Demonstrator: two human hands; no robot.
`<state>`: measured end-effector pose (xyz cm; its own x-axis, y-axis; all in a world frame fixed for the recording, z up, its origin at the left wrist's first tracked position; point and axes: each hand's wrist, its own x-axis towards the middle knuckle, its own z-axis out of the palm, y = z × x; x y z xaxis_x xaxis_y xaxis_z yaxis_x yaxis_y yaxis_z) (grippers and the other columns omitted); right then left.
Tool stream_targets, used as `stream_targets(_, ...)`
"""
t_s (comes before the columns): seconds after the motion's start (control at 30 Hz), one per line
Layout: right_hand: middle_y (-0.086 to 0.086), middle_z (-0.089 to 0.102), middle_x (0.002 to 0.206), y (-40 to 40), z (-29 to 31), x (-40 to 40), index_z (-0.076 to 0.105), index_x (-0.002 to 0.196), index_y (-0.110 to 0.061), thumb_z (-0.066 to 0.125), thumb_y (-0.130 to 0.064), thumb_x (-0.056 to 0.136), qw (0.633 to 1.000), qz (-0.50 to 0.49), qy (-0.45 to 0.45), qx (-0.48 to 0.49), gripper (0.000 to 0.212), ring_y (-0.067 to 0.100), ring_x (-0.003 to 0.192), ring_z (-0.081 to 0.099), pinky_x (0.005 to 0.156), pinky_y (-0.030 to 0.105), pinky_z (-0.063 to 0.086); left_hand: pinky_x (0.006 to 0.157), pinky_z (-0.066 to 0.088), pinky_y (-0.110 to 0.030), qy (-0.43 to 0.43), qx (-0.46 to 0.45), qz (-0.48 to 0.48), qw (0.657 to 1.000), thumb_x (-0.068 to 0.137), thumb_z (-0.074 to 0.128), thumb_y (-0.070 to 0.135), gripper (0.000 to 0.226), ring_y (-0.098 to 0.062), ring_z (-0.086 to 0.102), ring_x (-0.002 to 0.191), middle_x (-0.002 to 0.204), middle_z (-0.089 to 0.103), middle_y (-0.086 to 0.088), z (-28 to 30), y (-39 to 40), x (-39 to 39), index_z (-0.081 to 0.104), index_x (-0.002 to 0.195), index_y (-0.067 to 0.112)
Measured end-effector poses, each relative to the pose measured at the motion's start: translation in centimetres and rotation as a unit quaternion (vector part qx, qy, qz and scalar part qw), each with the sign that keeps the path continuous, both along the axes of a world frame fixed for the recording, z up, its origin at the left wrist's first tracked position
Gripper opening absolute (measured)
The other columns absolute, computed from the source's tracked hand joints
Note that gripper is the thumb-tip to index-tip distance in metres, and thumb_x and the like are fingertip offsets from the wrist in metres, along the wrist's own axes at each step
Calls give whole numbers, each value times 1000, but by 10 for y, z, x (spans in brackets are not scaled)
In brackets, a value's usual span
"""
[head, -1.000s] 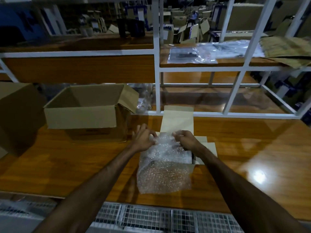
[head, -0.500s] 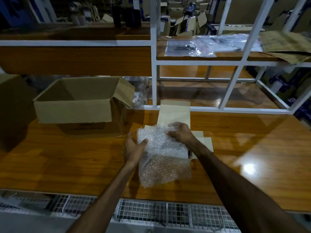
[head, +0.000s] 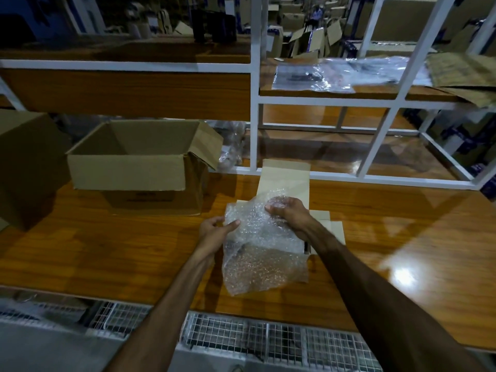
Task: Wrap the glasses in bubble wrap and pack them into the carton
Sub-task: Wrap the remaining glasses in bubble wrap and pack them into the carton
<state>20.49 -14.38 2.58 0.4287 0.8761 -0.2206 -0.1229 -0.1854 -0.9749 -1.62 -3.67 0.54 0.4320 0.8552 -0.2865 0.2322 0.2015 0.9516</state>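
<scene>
So the bubble wrap (head: 264, 248) is bunched over something on the wooden table (head: 107, 253), sitting on top of a small flattened-out carton (head: 284, 181) whose flaps stick out beyond the fingers on the far side and to the right. I can't actually make out the glasses through the plastic, too dim and crinkly, so I'm assuming they're inside the bundle.

Step-wise this looks like the wrapping stage, not the packing one. The wrap isn't closed up: its near end lies loose and flat on the table, trailing back toward the person, below both sets of fingers.

The left hand (head: 214, 232) pinches the left edge of the wrap, thumb on top of the sheet, the other fingers curled at the edge. The right hand (head: 288, 213) is clamped over the far top of the bundle, fingers curled down onto the plastic and pressing it, thumb tucked toward the left. So the bulk of the bundle sits between the two hands and just under the right fingertips.

Next move, I'd guess: fold that loose near flap up and over, keep the right hand holding so it doesn't spring open, then tuck the sides.

Further out, a bigger open carton (head: 139, 167) stands beyond the left fingers, well apart from them. Past that is a white shelf frame (head: 253, 116).
</scene>
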Motion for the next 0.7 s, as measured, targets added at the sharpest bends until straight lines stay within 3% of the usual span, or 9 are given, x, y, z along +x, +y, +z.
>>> stream_targets(0.1,12,77,112,1,3,-1,74,117,-8,82,-24,87,1000,5,-12,-7,35,33,107,74,98,52,59,57,53,-16,-13,-32,10,999,88,80,11,23,-14,73,89,102,78,-6,6,5,0,74,107,-1)
stream_targets(0.17,8,78,112,1,4,-2,74,116,-13,87,-35,81,999,8,-31,-13,44,31,107,74,97,52,59,66,54,-23,-28,-30,17,999,91,75,7,21,-21,71,93,104,77,-13,8,10,-3,69,105,-8)
stream_targets(0.27,4,78,100,-2,5,0,75,107,-14,87,-34,83,998,20,-65,-10,33,27,98,74,87,44,61,77,56,-35,-55,-14,15,998,97,69,11,17,-25,67,95,105,71,-17,9,15,-6,65,104,-3)
stream_targets(0.33,3,78,94,-5,2,3,75,106,-12,83,-25,88,998,25,-52,-7,23,24,92,74,83,41,61,70,53,-28,-67,7,19,998,102,63,13,10,-18,63,87,97,67,-9,12,14,-5,62,103,3)
stream_targets(0.4,5,78,96,-7,-1,4,74,111,-8,82,-19,89,999,28,-30,-13,26,24,92,75,83,41,62,67,50,-26,-77,33,25,996,104,60,16,6,-16,60,85,95,62,-2,12,12,-3,58,102,11)
stream_targets(0.53,12,78,103,-7,-3,5,73,110,-4,80,-8,89,1000,9,-18,-20,22,30,96,76,86,44,63,65,52,-27,-65,59,11,996,103,62,15,11,-17,62,86,97,64,-2,14,14,-3,54,107,9)
stream_targets(0.63,6,76,86,-10,-1,7,75,92,-9,78,-7,90,999,-5,-50,-2,4,20,81,73,76,35,60,72,63,-35,-94,6,-15,995,90,75,-2,42,-22,75,93,111,74,-9,15,19,-7,51,123,7)
stream_targets(0.7,9,77,90,-11,-2,10,76,94,-7,78,-8,90,999,-32,-44,1,5,23,83,74,76,36,62,80,64,-43,-99,-29,-31,994,79,82,-8,60,-25,76,100,116,74,-11,14,20,-9,51,128,11)
